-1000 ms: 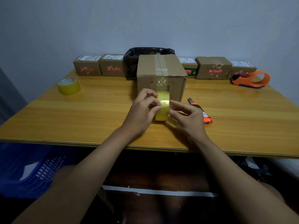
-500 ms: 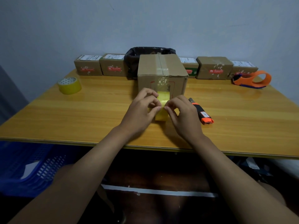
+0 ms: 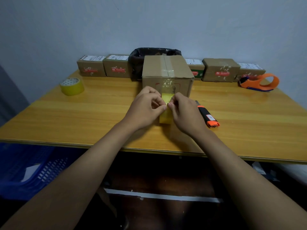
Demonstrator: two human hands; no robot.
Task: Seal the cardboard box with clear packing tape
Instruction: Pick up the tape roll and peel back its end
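A brown cardboard box [image 3: 179, 70] stands in the middle of the wooden table [image 3: 83, 117], with clear tape along its top seam and a crinkled tape end hanging down its front. Just in front of it a yellowish roll of clear tape [image 3: 166, 117] stands on edge between my hands. My left hand [image 3: 147, 108] grips the roll from the left. My right hand [image 3: 184, 112] pinches at the roll's top surface with thumb and fingertips, right beside the left thumb. Most of the roll is hidden by my fingers.
An orange and black utility knife [image 3: 208, 117] lies right of my right hand. A second tape roll [image 3: 72, 86] sits at the left, an orange tape dispenser [image 3: 260, 82] at the back right. Small parcels [image 3: 220, 69] and a black bag [image 3: 141, 62] line the wall. A blue crate [image 3: 25, 170] stands below left.
My right hand has moved from flat on the table beside the roll up to the roll's top, its fingers now pinching there. The left hand has stayed on the roll.
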